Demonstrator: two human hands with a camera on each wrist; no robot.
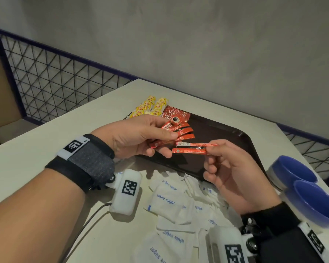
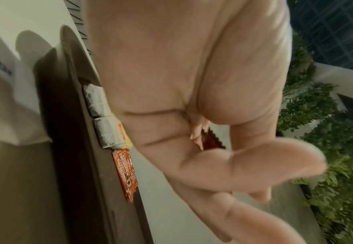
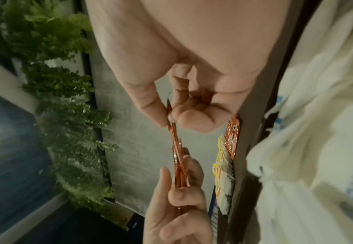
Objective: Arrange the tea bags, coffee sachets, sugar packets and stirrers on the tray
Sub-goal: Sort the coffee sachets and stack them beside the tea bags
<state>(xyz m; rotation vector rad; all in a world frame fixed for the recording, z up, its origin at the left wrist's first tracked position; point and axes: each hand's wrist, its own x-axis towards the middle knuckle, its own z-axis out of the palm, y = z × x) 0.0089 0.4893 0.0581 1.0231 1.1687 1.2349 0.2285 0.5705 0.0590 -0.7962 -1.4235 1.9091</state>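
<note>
My left hand (image 1: pixel 152 137) grips a fanned bunch of red coffee sachets (image 1: pixel 182 130) above the dark brown tray (image 1: pixel 226 130). My right hand (image 1: pixel 213 149) pinches the right ends of two more red sachets (image 1: pixel 190 148), whose left ends reach the left hand's fingers. Yellow-tagged tea bags (image 1: pixel 150 107) and a red coffee sachet (image 1: pixel 176 114) lie at the tray's far left end. White sugar packets (image 1: pixel 171 204) lie loose on the table in front of the tray. In the right wrist view both hands hold the red sachets (image 3: pixel 176 148) edge-on. No stirrers show.
Two stacked blue bowls (image 1: pixel 311 196) stand at the right table edge. A wire-mesh fence (image 1: pixel 55 82) runs behind the table on the left, a grey wall (image 1: pixel 198 44) behind. A black cable (image 1: pixel 91 219) trails from the left wrist camera over the beige table (image 1: pixel 27 158).
</note>
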